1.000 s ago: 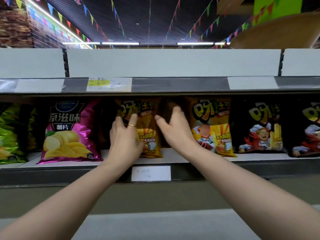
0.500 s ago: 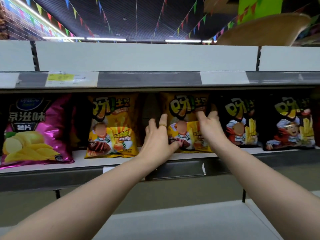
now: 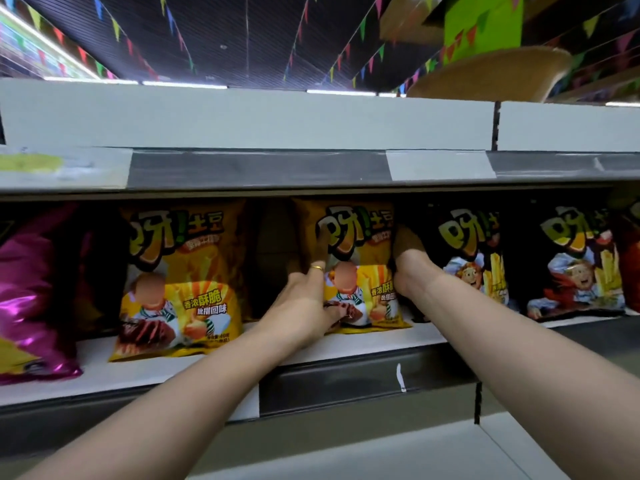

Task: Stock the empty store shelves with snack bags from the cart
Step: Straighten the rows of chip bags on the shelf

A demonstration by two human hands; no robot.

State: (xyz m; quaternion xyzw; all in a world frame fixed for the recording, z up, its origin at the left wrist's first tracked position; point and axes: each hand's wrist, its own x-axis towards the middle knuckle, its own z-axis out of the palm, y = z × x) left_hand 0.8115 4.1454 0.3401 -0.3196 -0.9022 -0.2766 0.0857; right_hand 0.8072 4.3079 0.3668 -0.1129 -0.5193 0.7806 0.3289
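Both hands work at the middle shelf, where the snack bags stand upright in a row.

1. Left hand: the fingers run straight up along the left edge of the yellow bag, and the thumb lies across its lower front. The fingers are extended, not curled; the hand presses against the bag. A gold ring sits on one finger.

2. Right hand: it reaches into the gap at the right edge of the same bag. Its fingers disappear into shadow there, so it cannot be told whether they grasp the bag or only touch it.

3. Yellow bag: it stands on the shelf between the two hands, its base on the white shelf surface and its front facing outward.

4. Neighbouring items: a second yellow bag stands to the left of the left hand, apart from the first by a dark gap. A black bag stands just right of the right hand, touching the wrist area. Another black bag stands further right. A purple bag stands furthest left.

5. Above the hands, the upper shelf carries a blank white label on its front rail.
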